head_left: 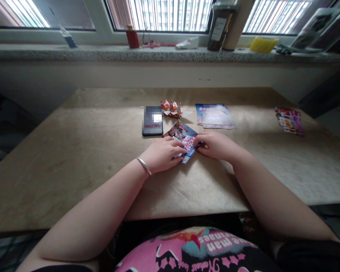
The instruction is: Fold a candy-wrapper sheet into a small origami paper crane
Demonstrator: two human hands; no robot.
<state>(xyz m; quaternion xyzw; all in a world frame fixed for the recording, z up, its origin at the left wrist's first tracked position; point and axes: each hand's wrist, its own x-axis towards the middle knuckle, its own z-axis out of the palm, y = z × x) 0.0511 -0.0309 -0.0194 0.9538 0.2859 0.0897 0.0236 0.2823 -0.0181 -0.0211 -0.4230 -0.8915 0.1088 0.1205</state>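
Observation:
A colourful printed paper sheet point(184, 132), blue with pink lettering, lies turned cornerwise on the table in front of me. My left hand point(164, 153), with a silver bangle at the wrist, rests on the sheet's left side, its fingers stretched out flat. At the right edge my right hand point(215, 145) pinches the paper between thumb and fingers. Folded red and white paper figures point(171, 108) stand just beyond the sheet. A phone point(152, 121) lies to the left of them, its screen partly blurred out.
A stack of blue printed sheets point(215, 116) lies back right of my hands. Farther right are pink and purple printed papers point(289, 121). The windowsill point(102, 54) behind the table point(59, 158) holds a red lighter-shaped item point(132, 37), a dark jar point(219, 28) and a yellow object point(263, 44).

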